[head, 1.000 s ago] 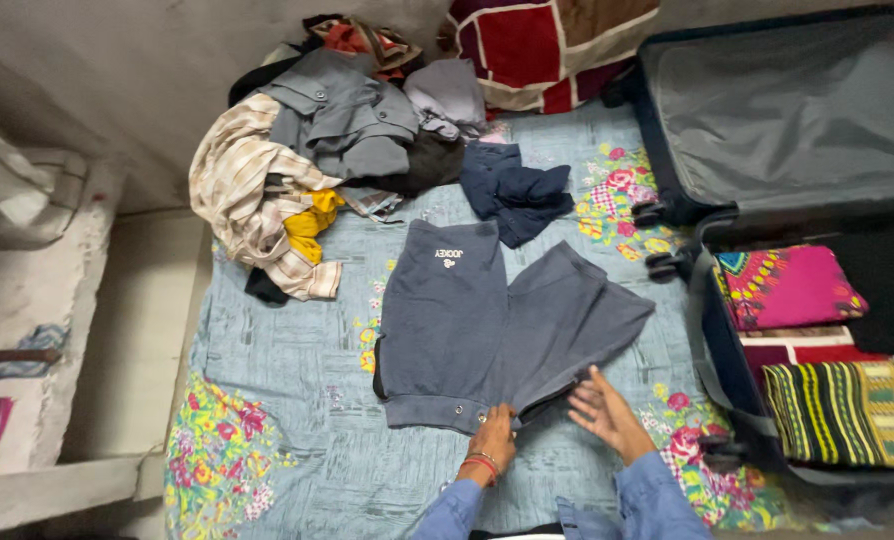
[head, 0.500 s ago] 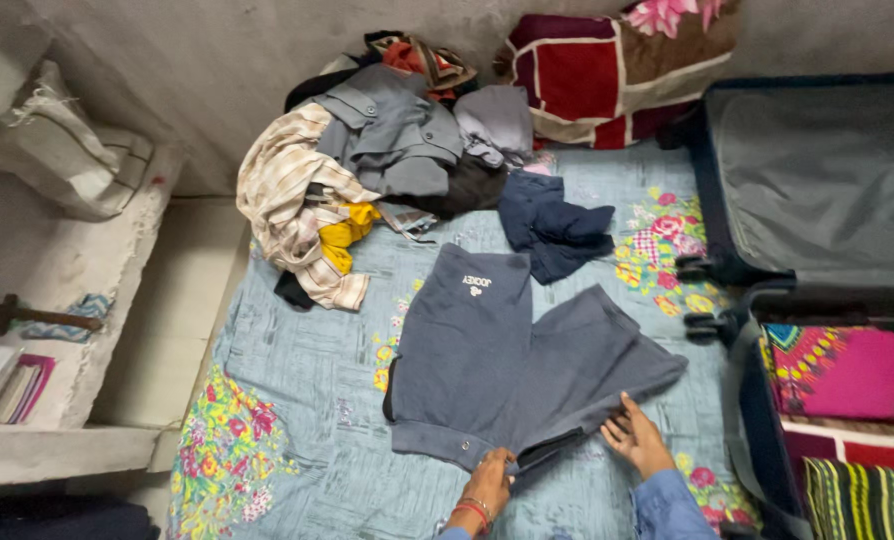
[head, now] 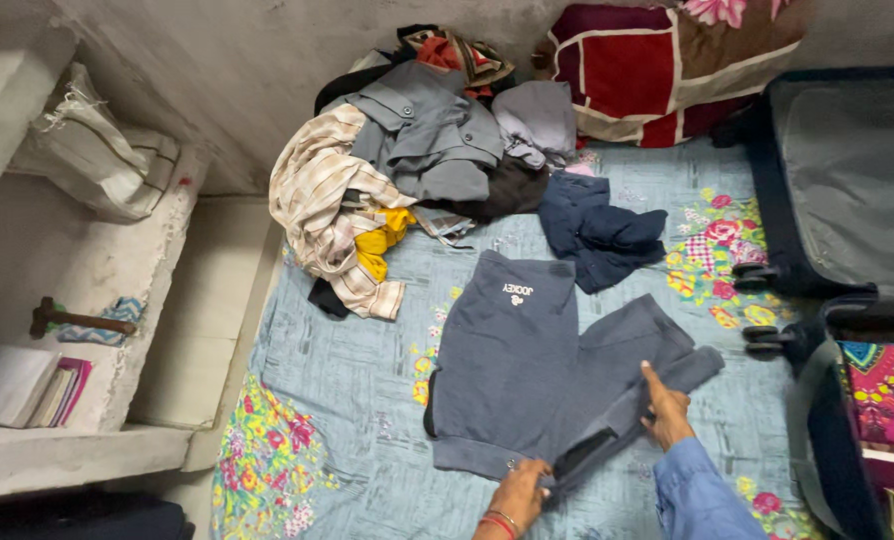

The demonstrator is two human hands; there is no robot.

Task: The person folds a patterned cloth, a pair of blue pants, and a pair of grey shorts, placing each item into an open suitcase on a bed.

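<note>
left hand [head: 520,490] curled, pinching; right hand [head: 666,408] flat, fingers extended.

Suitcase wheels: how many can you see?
2 wheels show, both at the open suitcase's left edge on the floral sheet, one above the other. Others may be hidden.

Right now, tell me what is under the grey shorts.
The grey shorts lie flat on the blue floral bedsheet, which shows all around them. The left hand grips their waistband and the right hand presses one leg. Whatever else lies beneath is covered.
</note>
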